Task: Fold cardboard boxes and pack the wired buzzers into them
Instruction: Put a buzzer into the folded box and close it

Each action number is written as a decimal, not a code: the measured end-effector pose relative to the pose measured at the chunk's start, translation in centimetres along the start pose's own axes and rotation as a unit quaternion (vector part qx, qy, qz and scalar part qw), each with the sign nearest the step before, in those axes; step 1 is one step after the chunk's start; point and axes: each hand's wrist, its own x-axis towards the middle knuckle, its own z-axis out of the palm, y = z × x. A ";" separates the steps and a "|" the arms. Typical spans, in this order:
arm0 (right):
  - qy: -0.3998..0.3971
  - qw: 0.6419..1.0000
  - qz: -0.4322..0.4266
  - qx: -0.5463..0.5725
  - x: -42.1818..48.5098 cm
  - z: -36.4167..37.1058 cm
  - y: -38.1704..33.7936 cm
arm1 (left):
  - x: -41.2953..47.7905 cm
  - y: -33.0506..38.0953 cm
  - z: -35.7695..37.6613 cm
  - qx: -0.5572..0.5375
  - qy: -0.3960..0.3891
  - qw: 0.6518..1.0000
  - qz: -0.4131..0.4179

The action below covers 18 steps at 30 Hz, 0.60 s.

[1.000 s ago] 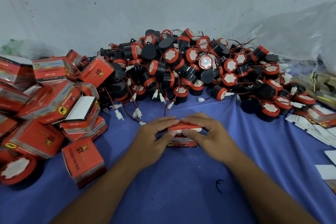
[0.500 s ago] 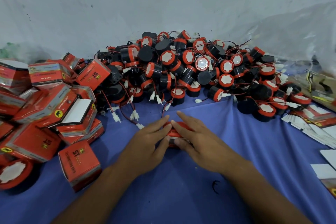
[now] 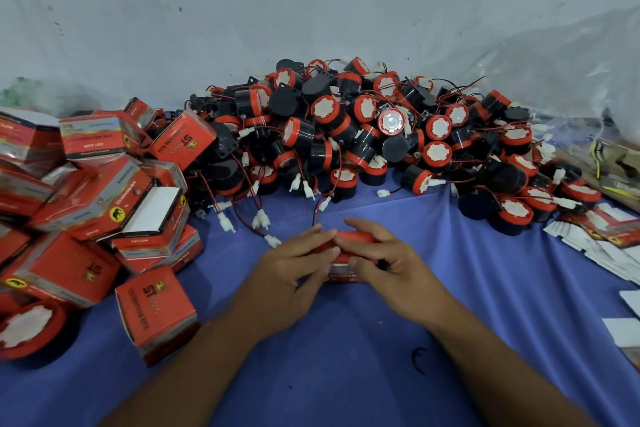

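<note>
Cardboard box long axis left-right, printed side toward viewer; left hand, right hand both grip it.

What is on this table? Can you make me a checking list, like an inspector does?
Surface: blue cloth, creased.
Job's things: small red box between the hands; big heap of black-and-red buzzers behind it; folded red boxes piled at the left; flat box blanks at the right.
Clutter: small black scrap on the cloth by the right forearm; lone buzzer at the near left.
Hands: left hand and right hand grip the small red box, one from each side.
Cables: thin red and black wires with white plugs trail out of the heap onto the cloth.
Surroundings: pale grey wall behind; clear plastic sheet at the right.
</note>
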 end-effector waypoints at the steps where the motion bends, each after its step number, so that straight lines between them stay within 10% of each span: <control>1: 0.012 1.000 -0.006 -0.028 0.0 0.0 0.0 | 0.1 -0.1 0.1 0.004 0.004 1.000 0.008; 11: -0.052 0.984 -0.071 -0.155 0.1 -1.3 0.7 | 0.2 0.1 -0.2 -0.013 -0.042 0.998 -0.050; 18: 0.064 0.997 0.029 0.042 0.5 -0.8 1.0 | 0.0 0.3 0.2 0.007 -0.067 0.996 -0.066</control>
